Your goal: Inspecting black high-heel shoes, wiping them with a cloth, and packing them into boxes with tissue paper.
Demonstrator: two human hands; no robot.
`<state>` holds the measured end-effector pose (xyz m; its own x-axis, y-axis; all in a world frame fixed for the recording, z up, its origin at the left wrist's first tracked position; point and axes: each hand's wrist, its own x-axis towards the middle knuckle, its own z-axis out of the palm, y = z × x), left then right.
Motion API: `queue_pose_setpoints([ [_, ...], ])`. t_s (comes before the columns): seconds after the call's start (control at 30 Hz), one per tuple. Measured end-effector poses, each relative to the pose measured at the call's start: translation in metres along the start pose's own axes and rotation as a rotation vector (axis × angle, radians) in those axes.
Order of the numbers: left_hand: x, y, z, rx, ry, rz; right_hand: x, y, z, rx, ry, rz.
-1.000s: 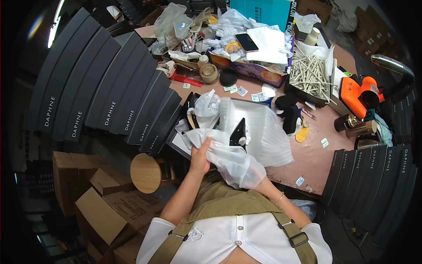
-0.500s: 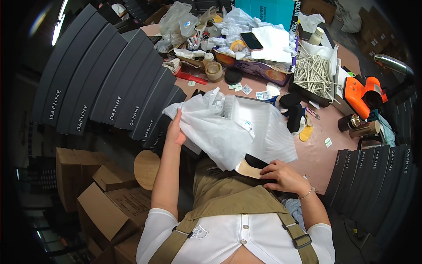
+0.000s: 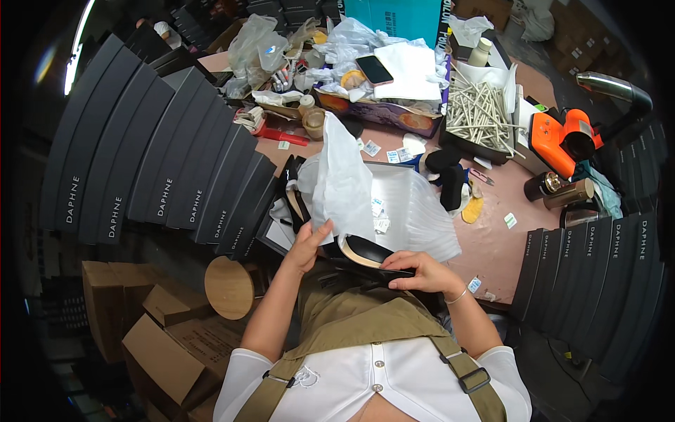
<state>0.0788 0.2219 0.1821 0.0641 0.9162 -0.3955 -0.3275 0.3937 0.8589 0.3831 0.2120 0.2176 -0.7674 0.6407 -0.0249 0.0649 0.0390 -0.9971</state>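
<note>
My right hand (image 3: 422, 273) is closed on the near end of a black shoe (image 3: 367, 254) with a beige insole, held low in front of my body. My left hand (image 3: 307, 246) grips a sheet of white tissue paper (image 3: 342, 184) at its lower part, close to the shoe's other end. The paper stands up over an open shoebox, lined with white foam sheet (image 3: 429, 211); small printed packets (image 3: 380, 216) lie on the lining. Left of the paper, a second black shoe (image 3: 294, 191) shows partly. My left fingertips are partly hidden by the paper.
Stacks of dark grey shoeboxes rise at the left (image 3: 144, 148) and right (image 3: 590, 264). On the pink table are a box of white paper sticks (image 3: 481, 112), a phone (image 3: 375, 70), an orange device (image 3: 555, 144) and a red tool (image 3: 281, 136). Cardboard boxes (image 3: 165, 359) and a round stool (image 3: 228, 287) stand lower left.
My left hand has come down and inward, and the tissue paper now stands upright instead of draping over the shoe. More of the held shoe shows, and the second shoe has come into sight.
</note>
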Motion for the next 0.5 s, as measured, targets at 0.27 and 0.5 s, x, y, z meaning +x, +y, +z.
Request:
queue_pose_setpoints([
  [0.27,0.033,0.051,-0.032,-0.499,0.174,0.166,-0.017,-0.016,-0.022,-0.252,0.031,0.238],
  [0.5,-0.001,0.083,0.000,-0.558,-0.072,0.200,0.050,0.022,0.005,-0.355,0.325,0.141],
])
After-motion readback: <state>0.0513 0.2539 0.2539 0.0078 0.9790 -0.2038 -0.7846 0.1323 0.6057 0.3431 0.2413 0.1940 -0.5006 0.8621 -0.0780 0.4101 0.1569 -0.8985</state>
